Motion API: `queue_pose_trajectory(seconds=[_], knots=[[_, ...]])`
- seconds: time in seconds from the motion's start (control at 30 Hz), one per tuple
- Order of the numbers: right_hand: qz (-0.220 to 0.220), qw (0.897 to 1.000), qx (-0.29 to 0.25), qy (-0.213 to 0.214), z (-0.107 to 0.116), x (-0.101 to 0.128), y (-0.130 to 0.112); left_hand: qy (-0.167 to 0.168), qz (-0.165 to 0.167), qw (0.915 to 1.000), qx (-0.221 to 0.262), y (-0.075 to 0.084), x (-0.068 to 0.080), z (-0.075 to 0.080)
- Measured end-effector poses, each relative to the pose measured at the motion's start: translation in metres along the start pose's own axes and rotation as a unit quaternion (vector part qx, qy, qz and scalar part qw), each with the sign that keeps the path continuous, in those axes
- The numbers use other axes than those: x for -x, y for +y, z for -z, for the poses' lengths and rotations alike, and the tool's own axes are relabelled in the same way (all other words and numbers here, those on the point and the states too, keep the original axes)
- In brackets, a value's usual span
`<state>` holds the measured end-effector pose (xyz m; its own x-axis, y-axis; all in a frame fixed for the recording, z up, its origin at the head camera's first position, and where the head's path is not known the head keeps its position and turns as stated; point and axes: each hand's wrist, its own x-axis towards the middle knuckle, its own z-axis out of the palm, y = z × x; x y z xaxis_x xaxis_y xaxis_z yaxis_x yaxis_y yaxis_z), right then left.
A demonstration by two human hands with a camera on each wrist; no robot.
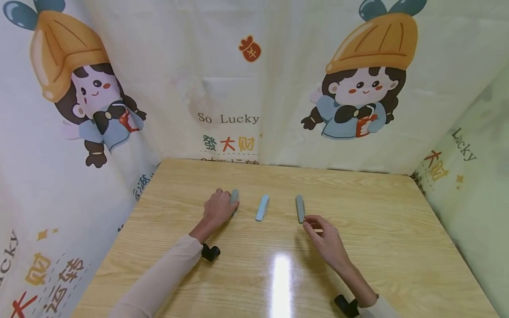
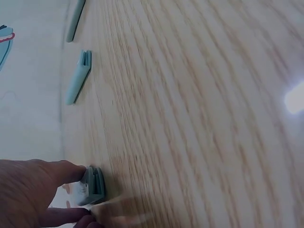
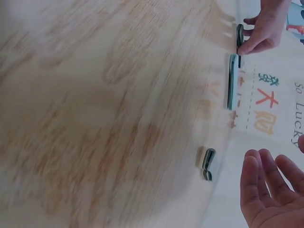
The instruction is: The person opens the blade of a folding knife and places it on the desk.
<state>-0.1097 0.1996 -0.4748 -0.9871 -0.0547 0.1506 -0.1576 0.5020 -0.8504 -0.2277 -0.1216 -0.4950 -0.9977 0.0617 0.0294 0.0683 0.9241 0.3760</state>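
Wooden table [image 1: 389,247], pale and glossy, seen from above with printed cloth [image 1: 238,88] hung round its far and side edges. Left to right, three slim clips lie in a row near the middle of the table, each with its long side running away from the person.

Left: the left hand [image 1: 218,210] lies over the left clip [image 1: 234,195], whose far end alone shows past the fingers in the head view. In the left wrist view the thumb and a lower finger [image 2: 61,216] close on the near end of this grey-green clip [image 2: 93,185], one on each side, so the hand pinches it (the clip still rests on the table). A cream sleeve [image 1: 159,278] covers the forearm, and a black camera mount [image 1: 210,252] sits at the wrist.

Centre: the middle clip [image 1: 262,207], light blue, lies alone on the bare wood, well apart from both hands. It also appears in the left wrist view [image 2: 79,76] and in the right wrist view [image 3: 232,81].

Right: the right clip [image 1: 300,208], grey, lies just beyond the right hand [image 1: 324,240]. The fingertips are just beside its near end; contact cannot be told from the head view. In the right wrist view the fingers [image 3: 259,185] are straight and spread, palm bare, and the clip [image 3: 208,164] lies clear of them, so this hand holds nothing.
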Motion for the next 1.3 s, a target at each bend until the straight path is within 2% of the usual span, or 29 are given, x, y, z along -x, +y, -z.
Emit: queue_pose_trajectory(seconds=[0.2, 0.4, 0.5, 0.7, 0.9, 1.13, 1.3], knots=[[0.0, 1.0, -0.004, -0.01, -0.005, -0.002, 0.003, 0.005, -0.003, 0.9999, 0.013, 0.0, 0.002, 0.002], [-0.004, 1.0, -0.003, -0.029, -0.009, -0.001, 0.005, 0.001, 0.01, 0.9982, 0.058, -0.003, 0.002, 0.002], [-0.011, 0.999, -0.004, -0.041, -0.011, -0.001, 0.005, 0.004, 0.012, 0.996, 0.088, -0.005, 0.003, 0.002], [-0.022, 0.998, -0.007, -0.054, -0.012, -0.002, 0.003, 0.022, -0.003, 0.9904, 0.136, -0.006, 0.004, 0.005], [-0.015, 0.998, 0.015, -0.065, -0.017, -0.002, -0.001, 0.036, -0.008, 0.9844, 0.172, -0.003, 0.008, 0.01], [0.002, 0.998, 0.024, -0.06, -0.023, -0.004, -0.005, 0.0, -0.006, 0.9754, 0.221, 0.005, 0.017, 0.016], [-0.002, 0.998, 0.017, -0.066, -0.028, -0.008, -0.01, -0.03, -0.008, 0.9602, 0.277, 0.013, 0.024, 0.018]])
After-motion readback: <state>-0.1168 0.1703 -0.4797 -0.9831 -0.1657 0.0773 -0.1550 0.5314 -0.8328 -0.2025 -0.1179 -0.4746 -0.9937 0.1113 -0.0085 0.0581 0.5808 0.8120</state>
